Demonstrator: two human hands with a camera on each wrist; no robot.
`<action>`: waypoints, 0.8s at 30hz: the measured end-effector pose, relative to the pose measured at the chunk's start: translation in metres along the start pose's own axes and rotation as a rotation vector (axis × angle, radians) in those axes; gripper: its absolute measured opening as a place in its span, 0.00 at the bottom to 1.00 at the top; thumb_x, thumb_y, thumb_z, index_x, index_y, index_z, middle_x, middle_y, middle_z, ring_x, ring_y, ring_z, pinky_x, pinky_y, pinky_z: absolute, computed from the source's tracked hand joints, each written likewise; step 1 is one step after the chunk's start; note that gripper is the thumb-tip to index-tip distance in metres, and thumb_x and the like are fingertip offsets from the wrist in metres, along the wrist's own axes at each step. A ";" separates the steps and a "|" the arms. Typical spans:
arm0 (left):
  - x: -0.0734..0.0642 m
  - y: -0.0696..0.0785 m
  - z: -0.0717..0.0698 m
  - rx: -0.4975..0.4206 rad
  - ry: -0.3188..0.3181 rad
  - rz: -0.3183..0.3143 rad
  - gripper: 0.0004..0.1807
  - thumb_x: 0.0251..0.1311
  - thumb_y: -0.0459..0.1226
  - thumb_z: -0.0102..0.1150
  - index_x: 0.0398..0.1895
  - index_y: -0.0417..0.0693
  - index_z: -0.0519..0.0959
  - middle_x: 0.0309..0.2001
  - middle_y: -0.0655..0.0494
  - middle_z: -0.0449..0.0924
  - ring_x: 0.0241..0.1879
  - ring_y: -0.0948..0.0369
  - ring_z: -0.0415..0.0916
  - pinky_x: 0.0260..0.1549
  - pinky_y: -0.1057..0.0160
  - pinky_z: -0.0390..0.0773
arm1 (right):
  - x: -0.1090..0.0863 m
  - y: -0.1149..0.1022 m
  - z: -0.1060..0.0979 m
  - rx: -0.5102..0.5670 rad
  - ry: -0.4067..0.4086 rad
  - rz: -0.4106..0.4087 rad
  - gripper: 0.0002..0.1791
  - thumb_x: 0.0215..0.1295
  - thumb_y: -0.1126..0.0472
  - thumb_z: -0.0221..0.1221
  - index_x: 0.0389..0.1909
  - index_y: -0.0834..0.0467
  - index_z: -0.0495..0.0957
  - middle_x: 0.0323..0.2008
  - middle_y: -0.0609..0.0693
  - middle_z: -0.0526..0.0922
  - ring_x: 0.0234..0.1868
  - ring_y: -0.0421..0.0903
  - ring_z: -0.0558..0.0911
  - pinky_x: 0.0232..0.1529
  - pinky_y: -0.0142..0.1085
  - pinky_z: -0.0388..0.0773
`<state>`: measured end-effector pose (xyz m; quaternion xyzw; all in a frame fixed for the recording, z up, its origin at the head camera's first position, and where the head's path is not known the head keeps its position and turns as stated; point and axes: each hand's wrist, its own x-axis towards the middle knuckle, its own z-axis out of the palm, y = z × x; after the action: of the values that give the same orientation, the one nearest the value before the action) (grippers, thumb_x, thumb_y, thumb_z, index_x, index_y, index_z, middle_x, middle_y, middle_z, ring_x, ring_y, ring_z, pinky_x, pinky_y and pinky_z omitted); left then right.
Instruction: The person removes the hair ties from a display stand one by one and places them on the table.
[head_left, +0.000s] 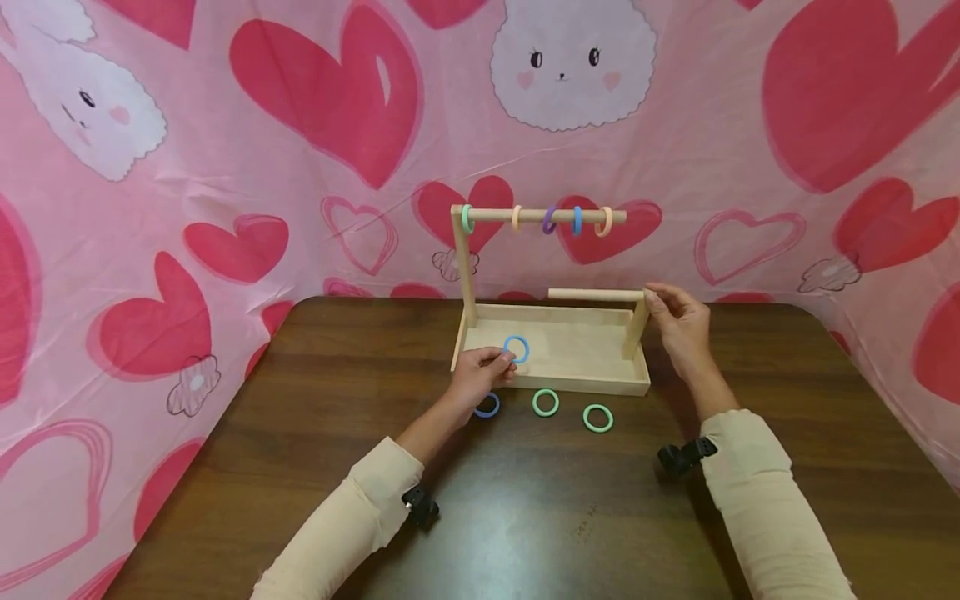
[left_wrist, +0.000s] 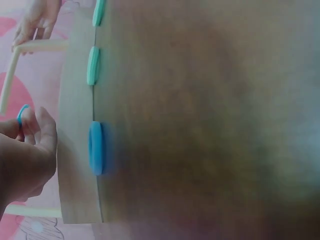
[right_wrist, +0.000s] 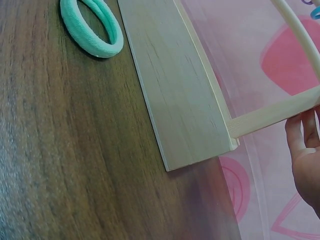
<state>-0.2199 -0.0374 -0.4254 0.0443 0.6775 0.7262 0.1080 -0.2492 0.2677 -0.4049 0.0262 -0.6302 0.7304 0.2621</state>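
Between thumb and fingers my left hand [head_left: 480,375] pinches a light blue ring [head_left: 517,337], held up over the front of a wooden tray stand [head_left: 555,382]. My right hand [head_left: 681,323] grips the top of the stand's short right post [head_left: 637,327], where a lower peg [head_left: 596,294] points left with no rings on it. The taller left post [head_left: 464,267] carries an upper bar [head_left: 495,215]. Hanging along that bar are a mint ring [head_left: 467,219], two peach rings, a purple ring [head_left: 550,220] and a blue ring [head_left: 577,221].
On the brown table [head_left: 525,517] in front of the tray lie a darker blue ring [head_left: 487,406], partly behind my left hand, and two green rings, one in the middle [head_left: 545,403] and one farther right [head_left: 597,418]. A pink heart-printed cloth [head_left: 300,192] hangs behind the table.
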 end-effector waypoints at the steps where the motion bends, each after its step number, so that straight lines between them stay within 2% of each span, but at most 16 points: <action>1: -0.002 -0.001 -0.001 -0.004 -0.005 -0.012 0.14 0.73 0.30 0.54 0.50 0.21 0.78 0.27 0.61 0.81 0.28 0.71 0.79 0.37 0.70 0.86 | 0.000 0.000 0.000 -0.002 0.002 0.002 0.16 0.68 0.73 0.59 0.36 0.49 0.88 0.28 0.36 0.87 0.32 0.29 0.82 0.34 0.20 0.81; 5: -0.011 -0.006 -0.004 -0.004 -0.019 -0.063 0.15 0.73 0.30 0.53 0.50 0.21 0.77 0.28 0.58 0.81 0.28 0.70 0.78 0.34 0.72 0.85 | -0.001 0.001 0.000 0.006 0.004 -0.005 0.15 0.68 0.73 0.59 0.36 0.50 0.89 0.28 0.36 0.87 0.31 0.29 0.82 0.34 0.20 0.81; 11: -0.017 -0.013 -0.008 0.051 -0.029 -0.125 0.14 0.73 0.29 0.53 0.49 0.20 0.78 0.26 0.58 0.80 0.25 0.69 0.78 0.31 0.73 0.84 | -0.001 0.001 -0.001 -0.015 -0.003 -0.021 0.14 0.68 0.72 0.60 0.38 0.51 0.89 0.29 0.35 0.87 0.31 0.28 0.81 0.33 0.20 0.80; 16: -0.017 -0.019 -0.011 0.089 -0.084 -0.195 0.13 0.72 0.28 0.53 0.48 0.20 0.78 0.23 0.60 0.79 0.23 0.71 0.77 0.28 0.74 0.82 | -0.001 0.001 -0.001 -0.026 -0.014 -0.023 0.15 0.69 0.72 0.60 0.37 0.47 0.88 0.29 0.34 0.87 0.32 0.27 0.82 0.33 0.19 0.80; 19: -0.018 -0.018 -0.012 0.149 -0.127 -0.233 0.13 0.71 0.28 0.53 0.47 0.21 0.78 0.23 0.60 0.78 0.23 0.71 0.76 0.27 0.75 0.81 | -0.001 0.001 -0.001 -0.034 -0.010 -0.022 0.16 0.69 0.71 0.60 0.36 0.46 0.88 0.29 0.33 0.87 0.32 0.27 0.81 0.33 0.19 0.80; 24: -0.019 -0.013 -0.014 0.237 -0.185 -0.292 0.12 0.71 0.28 0.53 0.46 0.23 0.80 0.22 0.59 0.78 0.22 0.70 0.75 0.25 0.74 0.80 | -0.001 0.001 0.000 -0.016 0.006 -0.006 0.14 0.68 0.72 0.60 0.38 0.50 0.89 0.28 0.35 0.87 0.31 0.29 0.81 0.33 0.20 0.81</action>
<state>-0.2034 -0.0539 -0.4373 0.0247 0.7448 0.6107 0.2679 -0.2486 0.2675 -0.4060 0.0239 -0.6352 0.7245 0.2664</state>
